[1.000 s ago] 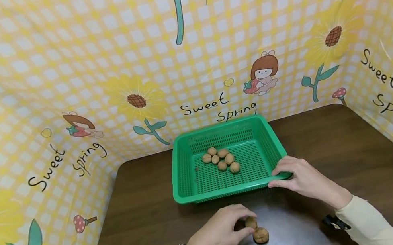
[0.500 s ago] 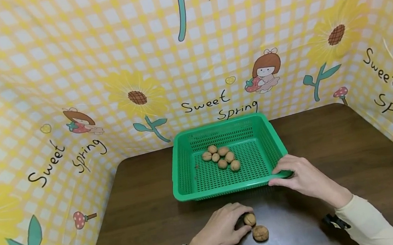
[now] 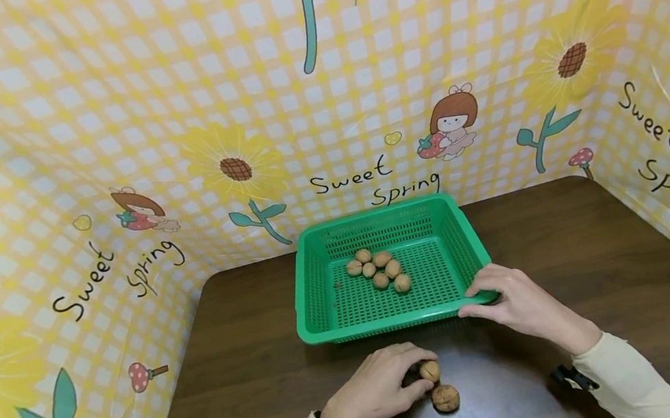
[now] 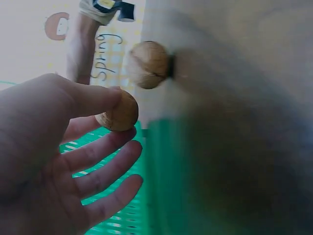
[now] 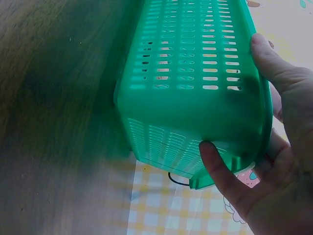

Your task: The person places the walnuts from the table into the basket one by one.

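Note:
My left hand (image 3: 383,386) pinches a walnut (image 3: 430,371) between thumb and forefinger, close over the table in front of the basket. In the left wrist view this walnut (image 4: 121,111) sits at the thumb tip, while the other fingers are spread apart. Just nearer to me a second, darker walnut (image 3: 445,398) lies on the table. My right hand (image 3: 509,299) grips the near right corner of the green plastic basket (image 3: 380,329). The right wrist view has the thumb and fingers around the rim of this basket (image 5: 181,105). Several walnuts (image 3: 379,260) lie inside it, mostly left of centre.
The brown wooden table (image 3: 252,356) stretches to both sides of the basket. A yellow checked cloth (image 3: 273,105) with printed flowers hangs behind the table and along its sides, right behind the basket's far rim.
The left thumb and forefinger have closed on the walnut, which has shifted slightly away from the second one. The right hand and the basket stay in place.

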A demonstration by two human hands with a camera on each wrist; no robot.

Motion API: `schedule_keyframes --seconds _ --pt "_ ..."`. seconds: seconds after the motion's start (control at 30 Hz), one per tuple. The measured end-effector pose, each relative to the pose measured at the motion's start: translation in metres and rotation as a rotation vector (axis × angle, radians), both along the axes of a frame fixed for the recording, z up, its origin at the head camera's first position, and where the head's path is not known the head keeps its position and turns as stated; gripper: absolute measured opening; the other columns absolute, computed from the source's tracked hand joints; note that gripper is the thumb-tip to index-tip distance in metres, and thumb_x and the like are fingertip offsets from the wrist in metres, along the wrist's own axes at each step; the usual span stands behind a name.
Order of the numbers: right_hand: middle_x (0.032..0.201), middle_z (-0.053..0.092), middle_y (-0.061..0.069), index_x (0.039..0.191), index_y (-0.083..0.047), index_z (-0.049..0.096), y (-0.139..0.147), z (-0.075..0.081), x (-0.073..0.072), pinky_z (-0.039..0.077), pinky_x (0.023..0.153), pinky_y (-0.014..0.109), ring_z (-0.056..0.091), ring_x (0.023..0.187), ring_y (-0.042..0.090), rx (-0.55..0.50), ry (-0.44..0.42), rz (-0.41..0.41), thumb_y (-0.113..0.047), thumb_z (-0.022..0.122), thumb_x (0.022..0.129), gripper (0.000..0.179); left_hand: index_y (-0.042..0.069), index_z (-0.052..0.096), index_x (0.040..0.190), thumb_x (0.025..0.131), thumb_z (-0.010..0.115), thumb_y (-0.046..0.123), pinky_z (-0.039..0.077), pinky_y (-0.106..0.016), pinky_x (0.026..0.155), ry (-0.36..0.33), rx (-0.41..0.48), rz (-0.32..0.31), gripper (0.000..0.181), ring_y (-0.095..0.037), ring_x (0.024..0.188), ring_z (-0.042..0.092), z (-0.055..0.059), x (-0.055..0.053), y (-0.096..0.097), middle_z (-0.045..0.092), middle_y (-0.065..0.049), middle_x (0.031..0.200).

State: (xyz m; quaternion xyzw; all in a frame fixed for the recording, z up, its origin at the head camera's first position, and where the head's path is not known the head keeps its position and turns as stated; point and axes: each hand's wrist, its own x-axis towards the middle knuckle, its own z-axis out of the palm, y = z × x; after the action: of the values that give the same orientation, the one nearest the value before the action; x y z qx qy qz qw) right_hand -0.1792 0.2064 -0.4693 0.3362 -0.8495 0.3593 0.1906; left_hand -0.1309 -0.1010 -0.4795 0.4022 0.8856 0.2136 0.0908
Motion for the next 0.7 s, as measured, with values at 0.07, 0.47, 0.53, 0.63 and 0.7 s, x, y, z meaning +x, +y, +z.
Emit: schedule_keyframes --seconds 0.07,0.47,0.53,0.63,0.7 --pt "0.094 0.071 -0.017 0.092 -0.027 0.080 0.000 -0.001 0.000 0.060 0.075 0.029 0.065 0.087 0.002 -0.001 -0.001 -0.001 -0.022 0.094 0.081 0.018 0.023 0.069 0.139 0.107 0.067 0.034 0.057 -0.024 0.093 0.009 -0.003 -0.009 0.034 -0.002 0.114 0.067 0.007 -0.001 0.001 0.072 0.011 0.127" --pt "0.092 0.070 -0.018 0.091 -0.027 0.079 0.000 -0.002 -0.001 0.058 0.073 0.025 0.063 0.086 0.000 -0.009 0.017 0.012 -0.020 0.094 0.080 0.020 0.024 0.067 0.143 0.108 0.064 0.040 0.054 -0.019 0.095 -0.078 0.020 -0.093 0.039 0.003 0.112 0.066 0.062 -0.015 0.004 0.071 0.014 0.130" --pt "0.092 0.070 -0.017 0.091 -0.027 0.079 0.000 -0.001 -0.001 0.058 0.072 0.026 0.063 0.086 0.000 -0.015 0.024 0.015 -0.019 0.094 0.080 0.020 0.024 0.067 0.144 0.107 0.066 0.039 0.054 -0.019 0.090 -0.098 0.047 -0.075 0.039 0.003 0.107 0.066 0.073 -0.021 0.003 0.071 0.013 0.130" --pt "0.092 0.070 -0.017 0.091 -0.026 0.079 0.000 0.000 -0.001 0.058 0.072 0.026 0.063 0.085 0.001 -0.020 0.026 0.017 -0.019 0.094 0.080 0.020 0.024 0.066 0.145 0.106 0.069 0.037 0.056 -0.022 0.086 -0.121 0.091 -0.030 0.041 0.000 0.105 0.067 0.089 -0.034 -0.001 0.071 0.012 0.130" --pt "0.092 0.070 -0.017 0.091 -0.027 0.079 0.000 0.000 -0.001 0.058 0.072 0.026 0.063 0.085 0.001 -0.018 0.025 0.015 -0.019 0.094 0.080 0.020 0.023 0.067 0.144 0.105 0.071 0.034 0.058 -0.027 0.086 -0.123 0.116 0.000 0.041 -0.003 0.106 0.068 0.099 -0.043 -0.004 0.071 0.011 0.131"
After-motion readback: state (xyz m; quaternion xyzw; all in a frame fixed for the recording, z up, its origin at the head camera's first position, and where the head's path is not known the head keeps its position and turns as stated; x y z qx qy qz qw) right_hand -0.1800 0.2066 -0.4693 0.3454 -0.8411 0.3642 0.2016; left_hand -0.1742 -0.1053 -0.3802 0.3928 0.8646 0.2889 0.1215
